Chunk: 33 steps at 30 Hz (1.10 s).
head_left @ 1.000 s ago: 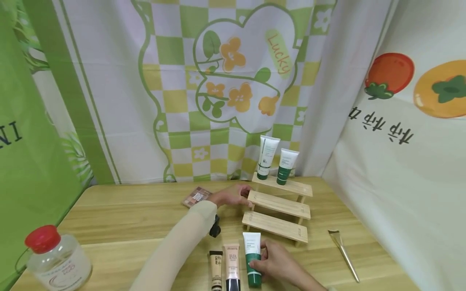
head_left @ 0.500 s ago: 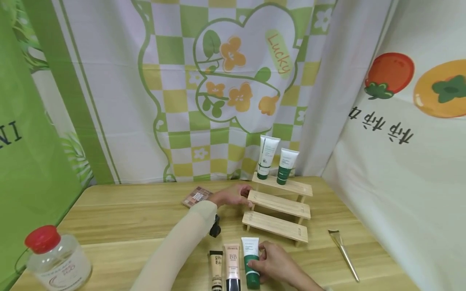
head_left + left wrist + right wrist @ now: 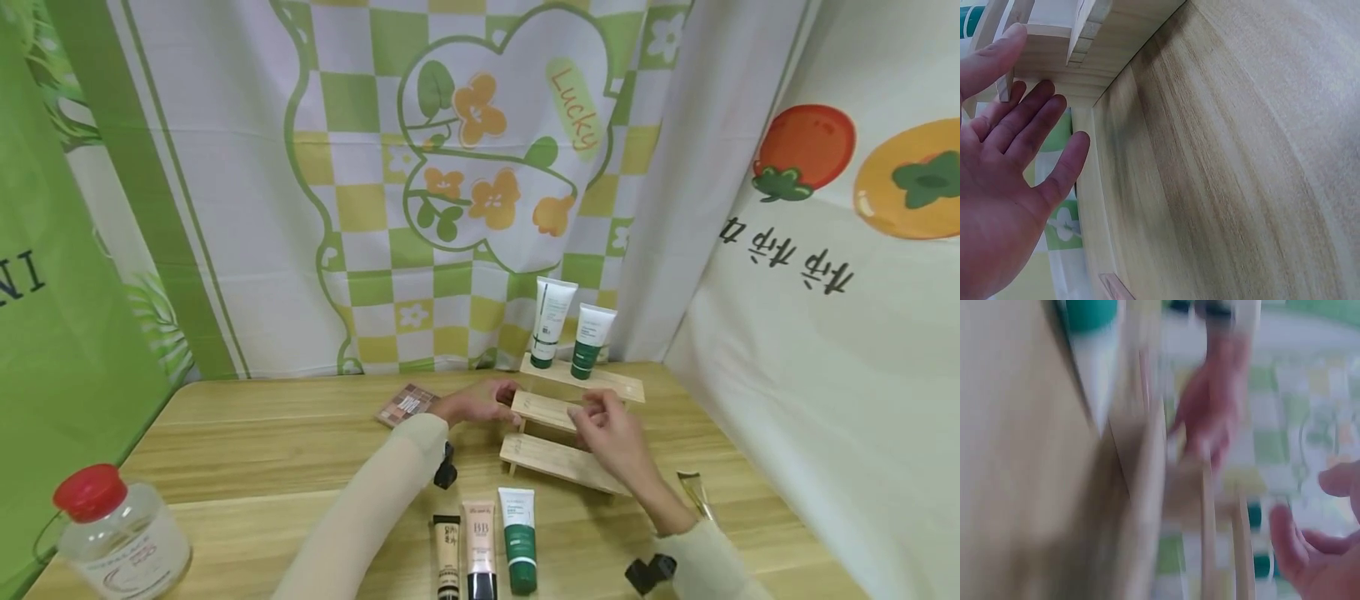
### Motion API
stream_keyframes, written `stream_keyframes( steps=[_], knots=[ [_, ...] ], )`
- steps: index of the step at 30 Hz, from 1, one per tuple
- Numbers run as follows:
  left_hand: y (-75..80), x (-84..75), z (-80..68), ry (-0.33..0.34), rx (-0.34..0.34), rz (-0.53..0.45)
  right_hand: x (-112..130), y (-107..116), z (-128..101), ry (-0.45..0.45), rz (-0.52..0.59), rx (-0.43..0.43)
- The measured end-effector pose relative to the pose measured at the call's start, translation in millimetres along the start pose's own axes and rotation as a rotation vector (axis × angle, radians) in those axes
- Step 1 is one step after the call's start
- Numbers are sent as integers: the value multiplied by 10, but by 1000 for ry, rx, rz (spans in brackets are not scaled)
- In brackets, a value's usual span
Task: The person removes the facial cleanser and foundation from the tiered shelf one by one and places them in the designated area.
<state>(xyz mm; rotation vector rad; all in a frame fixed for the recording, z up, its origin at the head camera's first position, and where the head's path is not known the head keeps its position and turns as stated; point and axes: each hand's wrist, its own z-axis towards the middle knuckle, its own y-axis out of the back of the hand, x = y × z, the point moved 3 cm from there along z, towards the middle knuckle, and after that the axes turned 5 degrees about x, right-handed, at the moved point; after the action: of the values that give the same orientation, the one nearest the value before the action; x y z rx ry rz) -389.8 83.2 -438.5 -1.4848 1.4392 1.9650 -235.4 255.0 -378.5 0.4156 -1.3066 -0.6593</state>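
Stand of wooden steps [image 3: 543, 410], left hand [image 3: 480, 403] at its end, right hand [image 3: 613, 435] above, both with thumb and fingers apart

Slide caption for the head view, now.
Left hand at one end of a three-step wooden rack, empty right hand near the middle step, two tubes standing on the top step.

Middle shelf [image 3: 543, 408] partly behind right fingers [image 3: 604, 402]
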Motion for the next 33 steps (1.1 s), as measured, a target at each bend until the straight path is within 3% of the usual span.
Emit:
stream_keyframes(
  steps=[2,4,8,13,26,33],
  knots=[
    [3,2,-3,-2,0,-9,-41,159,198,40,-30,-91],
    [14,1,-14,-3,-2,-12,-76,270,374,43,-63,-129],
    [48,-17,-37,-2,-8,-16,-105,357,668,34,-113,-129],
    [50,7,-19,18,-11,-21,-133,300,885,47,-117,-104],
    [71,-40,-6,25,-15,-3,-230,217,928,55,-11,-190],
    [52,-16,-8,-13,0,-10,-170,238,655,96,73,-216]
  ],
)
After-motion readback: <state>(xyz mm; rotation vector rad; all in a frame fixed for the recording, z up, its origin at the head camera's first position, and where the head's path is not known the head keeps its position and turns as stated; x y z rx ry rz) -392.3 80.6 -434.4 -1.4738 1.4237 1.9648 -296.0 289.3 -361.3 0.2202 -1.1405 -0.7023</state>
